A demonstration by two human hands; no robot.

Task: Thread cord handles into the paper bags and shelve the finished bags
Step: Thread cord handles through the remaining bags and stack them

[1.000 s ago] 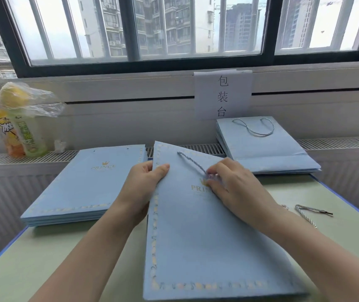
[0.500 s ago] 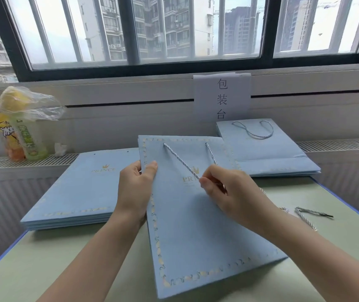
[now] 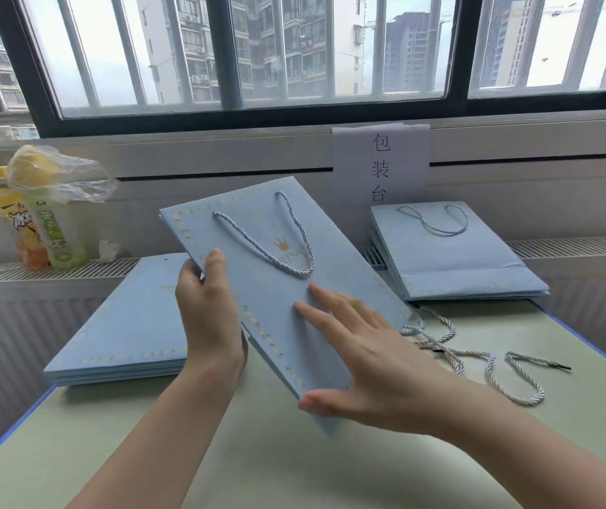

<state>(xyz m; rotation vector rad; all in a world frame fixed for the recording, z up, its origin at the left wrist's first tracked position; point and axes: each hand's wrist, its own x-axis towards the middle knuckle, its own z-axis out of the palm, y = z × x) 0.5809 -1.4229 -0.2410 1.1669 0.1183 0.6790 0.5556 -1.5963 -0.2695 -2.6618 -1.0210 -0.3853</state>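
Head view: I hold a flat light-blue paper bag with gold border print (image 3: 283,288) tilted above the pale green table (image 3: 294,468), its top edge away from me. My left hand (image 3: 209,314) grips the bag's left edge, thumb on the front face, fingers curled behind. My right hand (image 3: 364,365) lies flat on the bag's lower right part, fingers straight and spread, thumb at the bottom edge, pressing rather than grasping. A twisted blue-white cord handle (image 3: 287,247) is threaded through both top holes of the bag and hangs in a loop over the gold crown logo.

Left of the bag, a stack of flat light-blue bags without handles (image 3: 125,325) lies on the table, partly over the radiator grille. Right of the bag and further back, a stack of light-blue bags with cord handles (image 3: 452,259) lies flat on the grille ledge. Right of the bag and nearer me, loose twisted cords with dark tips (image 3: 485,358) lie tangled on the table. Behind the bag, a white paper sign with black characters (image 3: 380,167) leans on the wall under the window. Far left of the bag, two drink bottles under a clear plastic bag (image 3: 40,214) stand on the ledge.
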